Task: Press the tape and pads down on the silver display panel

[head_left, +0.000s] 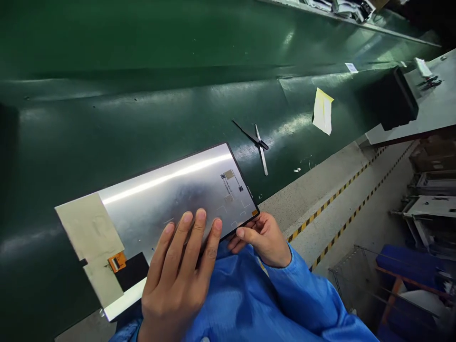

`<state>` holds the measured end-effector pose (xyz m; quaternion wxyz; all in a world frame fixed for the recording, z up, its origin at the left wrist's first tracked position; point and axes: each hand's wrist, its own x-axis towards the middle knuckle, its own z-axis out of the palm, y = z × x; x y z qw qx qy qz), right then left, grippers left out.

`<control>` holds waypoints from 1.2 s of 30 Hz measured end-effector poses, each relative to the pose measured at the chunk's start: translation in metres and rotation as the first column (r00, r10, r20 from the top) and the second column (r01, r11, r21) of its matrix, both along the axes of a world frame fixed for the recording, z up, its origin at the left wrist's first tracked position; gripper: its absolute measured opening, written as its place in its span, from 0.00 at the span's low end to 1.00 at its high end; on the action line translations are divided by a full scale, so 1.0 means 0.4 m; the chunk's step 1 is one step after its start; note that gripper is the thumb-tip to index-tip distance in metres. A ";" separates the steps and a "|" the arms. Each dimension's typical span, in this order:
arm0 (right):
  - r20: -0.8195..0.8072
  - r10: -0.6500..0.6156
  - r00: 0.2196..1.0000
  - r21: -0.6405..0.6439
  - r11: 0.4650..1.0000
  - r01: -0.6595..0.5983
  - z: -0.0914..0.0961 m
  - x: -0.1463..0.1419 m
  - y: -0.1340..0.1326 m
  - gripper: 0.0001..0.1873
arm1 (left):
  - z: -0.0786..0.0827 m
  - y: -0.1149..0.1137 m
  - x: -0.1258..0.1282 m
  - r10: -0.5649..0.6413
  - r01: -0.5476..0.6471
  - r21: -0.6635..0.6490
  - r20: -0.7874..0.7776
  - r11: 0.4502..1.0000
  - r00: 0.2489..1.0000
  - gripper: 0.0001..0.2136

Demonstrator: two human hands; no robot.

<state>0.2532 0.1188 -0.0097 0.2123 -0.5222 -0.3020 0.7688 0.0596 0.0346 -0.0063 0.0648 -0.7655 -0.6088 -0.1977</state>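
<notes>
A display panel (171,190) lies back side up over the front edge of the green bench, tilted across my view. Its silvery back carries small printed codes, beige tape (92,230) at the left end and an orange flex connector (117,261) beside a black patch. My left hand (181,270) rests on the panel's near side with the fingers spread and stretched out; its thumb is hidden. At the near right corner, my right hand (265,240) pinches the panel's edge, thumb on top and fingers partly hidden underneath.
Tweezers (262,152) and a dark slim tool (249,133) lie crossed beyond the panel. Farther right are a yellow-white paper piece (322,111) and a black box-like object (395,99). Small white scraps (297,170) sit near the bench edge. Striped tape (331,202) marks the floor.
</notes>
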 end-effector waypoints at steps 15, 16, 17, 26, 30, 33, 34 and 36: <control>0.024 -0.046 0.999 -0.003 0.999 0.047 0.002 -0.014 -0.004 0.26 | 0.004 -0.003 0.007 0.017 -0.017 -0.017 0.015 1.000 1.000 0.27; 0.020 -0.044 0.999 -0.004 0.999 0.044 0.002 -0.013 -0.003 0.26 | 0.004 -0.003 0.005 0.016 -0.016 -0.019 0.016 1.000 1.000 0.27; 0.016 -0.040 0.999 -0.006 0.999 0.040 0.001 -0.012 -0.002 0.26 | 0.004 -0.003 0.004 0.015 -0.015 -0.023 0.016 1.000 1.000 0.27; -0.013 0.002 1.000 -0.014 1.000 -0.002 0.000 0.005 0.009 0.24 | -0.004 0.001 0.000 -0.006 0.005 0.023 0.027 1.000 1.000 0.24; -0.008 -0.003 1.000 -0.016 1.000 0.003 0.003 0.001 0.010 0.24 | 0.002 0.001 0.005 0.007 -0.007 0.003 0.046 1.000 0.999 0.25; -0.001 -0.018 1.000 -0.017 1.000 0.018 0.005 -0.004 0.008 0.24 | 0.006 0.000 0.009 0.018 -0.017 -0.020 0.063 1.000 0.998 0.25; 0.000 -0.023 1.000 -0.017 1.000 0.023 0.005 -0.006 0.007 0.25 | 0.005 -0.001 0.009 0.019 -0.017 -0.021 0.065 1.000 0.998 0.25; -0.004 -0.030 1.000 -0.013 0.999 0.030 0.004 -0.006 0.004 0.25 | 0.004 -0.001 0.010 0.020 -0.020 -0.009 0.067 1.000 0.998 0.24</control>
